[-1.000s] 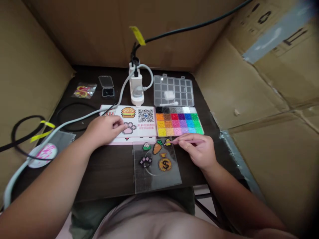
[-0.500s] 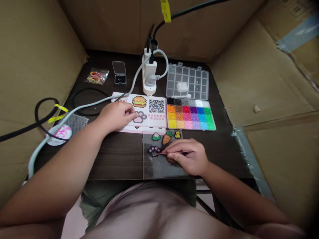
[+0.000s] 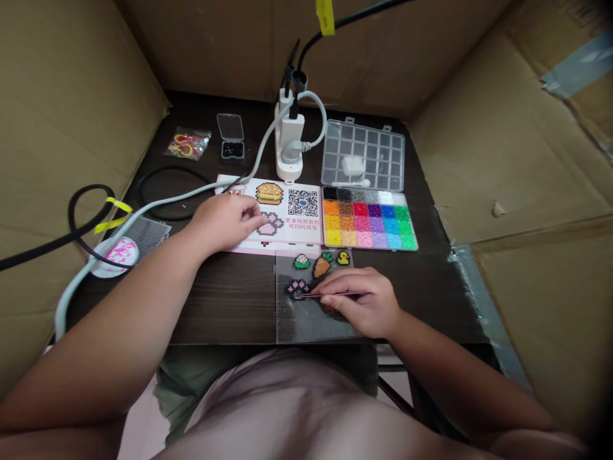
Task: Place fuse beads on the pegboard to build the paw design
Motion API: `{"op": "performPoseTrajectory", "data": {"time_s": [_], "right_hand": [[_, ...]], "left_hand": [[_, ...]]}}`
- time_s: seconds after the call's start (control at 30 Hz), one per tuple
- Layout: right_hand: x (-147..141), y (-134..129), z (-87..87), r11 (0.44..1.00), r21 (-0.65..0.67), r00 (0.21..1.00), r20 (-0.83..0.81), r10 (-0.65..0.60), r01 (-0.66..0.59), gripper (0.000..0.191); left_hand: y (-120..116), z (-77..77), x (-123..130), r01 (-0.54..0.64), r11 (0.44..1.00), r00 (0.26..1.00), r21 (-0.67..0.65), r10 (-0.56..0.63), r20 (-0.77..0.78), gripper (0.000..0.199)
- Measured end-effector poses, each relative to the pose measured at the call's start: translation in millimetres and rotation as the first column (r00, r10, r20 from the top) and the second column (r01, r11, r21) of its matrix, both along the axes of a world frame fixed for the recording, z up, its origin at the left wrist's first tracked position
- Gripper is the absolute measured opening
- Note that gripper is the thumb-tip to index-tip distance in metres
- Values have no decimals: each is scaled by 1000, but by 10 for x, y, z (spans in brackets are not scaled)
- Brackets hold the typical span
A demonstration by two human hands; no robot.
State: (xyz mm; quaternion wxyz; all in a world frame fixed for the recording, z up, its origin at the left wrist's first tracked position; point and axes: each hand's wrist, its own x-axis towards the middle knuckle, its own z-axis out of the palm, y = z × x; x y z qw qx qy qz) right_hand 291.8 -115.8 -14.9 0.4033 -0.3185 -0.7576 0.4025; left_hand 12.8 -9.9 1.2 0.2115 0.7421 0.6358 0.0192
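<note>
On pegboard (image 3: 291, 326), right hand (image 3: 357, 301) pinches tweezers (image 3: 335, 294), hiding orange bead figure (image 3: 330, 313); left hand (image 3: 223, 223) half-open on card (image 3: 299, 231).

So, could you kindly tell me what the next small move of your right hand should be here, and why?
Probably set one more bead with the tweezers in the right hand, since their tip sits at the edge of the lilac bead figure on the clear pegboard, while the left hand rests on the printed pattern card.

Red Chinese text (image 3: 302, 223) under the QR code (image 3: 302, 202) on the white card (image 3: 282, 237) reads "更多视频教程 可扫码观看".
</note>
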Motion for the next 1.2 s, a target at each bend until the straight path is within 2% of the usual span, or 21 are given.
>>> {"op": "performPoseTrajectory", "data": {"time_s": [0.23,0.33,0.43,0.5,0.57,0.6,0.67,0.83,1.03,1.2], "right_hand": [[-7,-13,-2,999,-41,1000,4,-19,20,9],[-4,-9,57,999,-37,999,-23,-39,38,9],[119,43,165,983,17,983,-31,-183,184,9],[293,105,219,924,71,927,-33,-375,376,9],[508,174,220,805,115,812,-41,-582,582,7],[611,206,197,744,121,751,-30,-659,657,6],[771,256,112,676,96,679,8,-734,730,10],[828,287,-91,676,49,674,58,-737,735,20],[754,297,-74,713,47,706,112,-699,699,17],[784,311,-112,677,13,674,80,-734,736,15]], "left_hand": [[-3,-1,-2,5,1000,1000,6,-5,0,30],[0,1,-6,19,1000,1000,9,-19,0,30],[5,1,-17,26,1000,1000,7,-26,3,31],[8,-3,-25,22,1000,1000,-6,-22,9,31],[11,-13,-31,22,1000,1000,-12,-21,17,31],[12,-18,-33,19,1000,1000,-9,-19,22,31],[13,-28,-40,19,1000,999,-4,-19,34,31],[15,-52,-67,24,1000,998,5,-24,55,31],[27,-76,-85,8,1000,998,-18,-6,68,32],[39,-81,-68,9,1000,998,-25,-8,55,32]]}}
